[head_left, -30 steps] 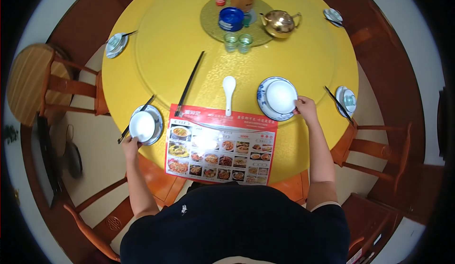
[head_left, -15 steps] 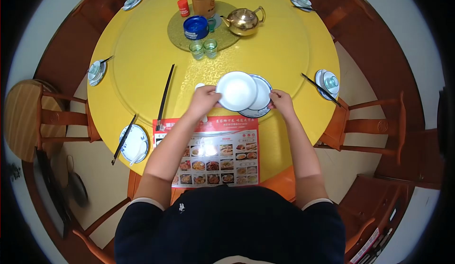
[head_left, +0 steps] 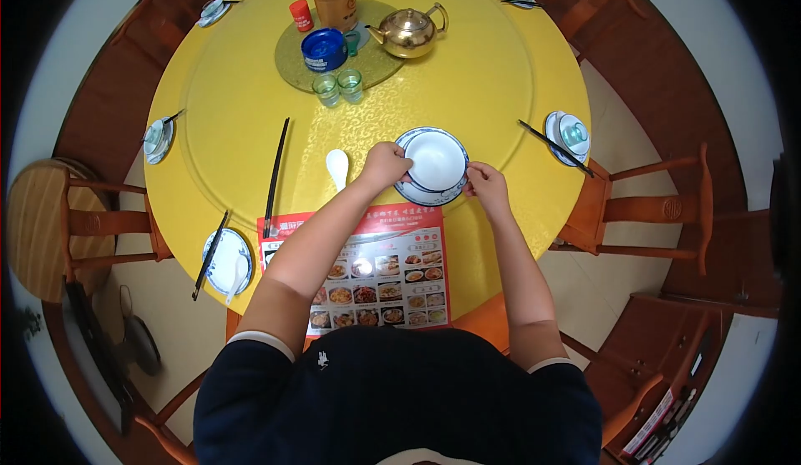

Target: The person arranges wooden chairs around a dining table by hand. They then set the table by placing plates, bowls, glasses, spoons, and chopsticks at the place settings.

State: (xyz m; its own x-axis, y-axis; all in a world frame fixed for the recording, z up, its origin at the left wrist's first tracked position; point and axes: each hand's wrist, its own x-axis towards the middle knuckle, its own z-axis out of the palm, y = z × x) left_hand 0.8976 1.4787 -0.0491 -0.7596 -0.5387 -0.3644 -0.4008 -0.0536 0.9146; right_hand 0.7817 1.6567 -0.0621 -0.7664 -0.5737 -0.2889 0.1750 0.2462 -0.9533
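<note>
My left hand point(head_left: 387, 167) is closed on the left rim of a white bowl point(head_left: 438, 160), thumb at its edge. The bowl is over the middle of a blue-patterned white plate point(head_left: 425, 198); whether its base touches the plate I cannot tell. At the plate's right edge, my right hand point(head_left: 487, 188) pinches the rim between thumb and fingers. A white spoon point(head_left: 337, 167) lies left of my left hand. Farther left is a pair of black chopsticks point(head_left: 277, 177). Under my left forearm lies a red-bordered picture menu point(head_left: 375, 286).
On the round yellow table point(head_left: 467, 73), a brass teapot point(head_left: 408, 33), blue ashtray point(head_left: 324, 50), wooden container point(head_left: 335, 2), red canister point(head_left: 301, 15) and two glasses point(head_left: 338, 89) stand at the back. Place settings flank me, with a plate point(head_left: 219, 256) left and a glass point(head_left: 573, 134) right.
My left hand has moved the bowl from the plate's left side to over its middle. The spoon, partly hidden before, now shows fully. The whole view has shifted slightly.
</note>
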